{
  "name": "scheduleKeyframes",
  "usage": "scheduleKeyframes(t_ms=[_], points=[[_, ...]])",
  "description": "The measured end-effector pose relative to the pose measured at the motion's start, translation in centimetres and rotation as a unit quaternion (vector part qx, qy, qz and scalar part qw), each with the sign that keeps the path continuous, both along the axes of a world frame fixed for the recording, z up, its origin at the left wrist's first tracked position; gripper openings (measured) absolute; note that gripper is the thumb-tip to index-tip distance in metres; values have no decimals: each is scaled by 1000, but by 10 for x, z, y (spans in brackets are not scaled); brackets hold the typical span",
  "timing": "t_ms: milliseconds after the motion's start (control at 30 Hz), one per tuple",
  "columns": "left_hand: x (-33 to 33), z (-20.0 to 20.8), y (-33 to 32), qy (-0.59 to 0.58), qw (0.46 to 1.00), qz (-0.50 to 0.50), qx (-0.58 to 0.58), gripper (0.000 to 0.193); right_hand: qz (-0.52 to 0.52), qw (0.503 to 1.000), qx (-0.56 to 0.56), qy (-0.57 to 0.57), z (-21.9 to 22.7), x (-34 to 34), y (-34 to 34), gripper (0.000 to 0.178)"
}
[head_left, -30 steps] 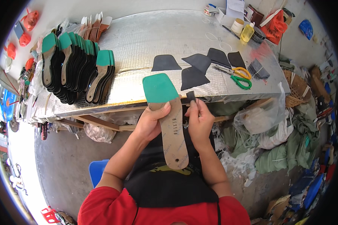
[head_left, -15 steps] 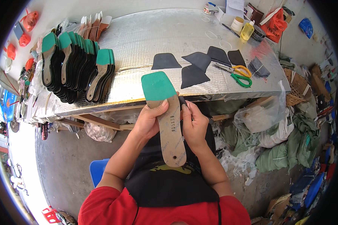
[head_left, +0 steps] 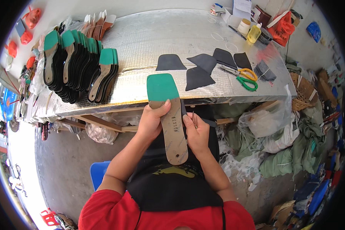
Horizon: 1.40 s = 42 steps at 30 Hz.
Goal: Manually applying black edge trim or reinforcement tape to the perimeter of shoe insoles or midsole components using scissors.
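My left hand (head_left: 151,122) is closed on an insole board (head_left: 171,128), thumb on its brown face and fingers hidden underneath. The board is long, with a wide green end pointing toward the table and a narrow, holed end toward my body. Along its right edge shows a strip of black sheet material (head_left: 183,108). My right hand (head_left: 196,133) is closed beside that edge, thumb against the black material. A thin, dark, pointed piece stands up between its fingers; I cannot make out its kind. Several black cut sheet pieces (head_left: 171,62) lie on the table beyond.
Stacks of green-ended insole boards (head_left: 80,57) stand on the table (head_left: 142,34) at left. Scissors (head_left: 246,78) with orange and green handles lie at right. Behind them are a yellow bottle (head_left: 253,33) and a jar (head_left: 244,27). Bags and scraps (head_left: 276,157) fill the lower right.
The insole board has turned slightly, its narrow end shifting left and up. My right hand has slid a little down and left along its edge, and the pointed piece now shows more clearly.
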State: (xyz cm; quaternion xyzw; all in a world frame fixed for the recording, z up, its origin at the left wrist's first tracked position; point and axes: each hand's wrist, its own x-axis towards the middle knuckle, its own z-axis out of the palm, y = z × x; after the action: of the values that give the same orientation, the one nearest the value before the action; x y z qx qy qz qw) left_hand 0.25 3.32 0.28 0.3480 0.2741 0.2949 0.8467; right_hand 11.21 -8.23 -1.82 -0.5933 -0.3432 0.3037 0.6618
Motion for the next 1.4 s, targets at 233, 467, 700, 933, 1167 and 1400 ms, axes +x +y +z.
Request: scheduleKeyframes(t_ms=[233, 467, 700, 933, 1167, 1400], points=[[-4, 2, -5, 207, 945, 21, 252, 29, 60, 995, -51, 58, -4, 3, -14, 23], [-2, 2, -15, -28, 998, 29, 56, 33, 22, 999, -48, 10, -5, 6, -5, 23], [-8, -8, -24, 73, 995, 1, 67, 34, 55, 980, -81, -173, -9, 1, -3, 17], [-9, 8, -11, 84, 996, -7, 20, 29, 41, 912, -1, -409, -35, -8, -27, 18], [-5, -10, -20, 83, 991, -46, 94, 22, 187, 907, -56, -374, -24, 20, -32, 19], [-1, 3, -35, 88, 990, -108, 7, 18, 72, 996, 26, -47, 18, 35, 7, 20]])
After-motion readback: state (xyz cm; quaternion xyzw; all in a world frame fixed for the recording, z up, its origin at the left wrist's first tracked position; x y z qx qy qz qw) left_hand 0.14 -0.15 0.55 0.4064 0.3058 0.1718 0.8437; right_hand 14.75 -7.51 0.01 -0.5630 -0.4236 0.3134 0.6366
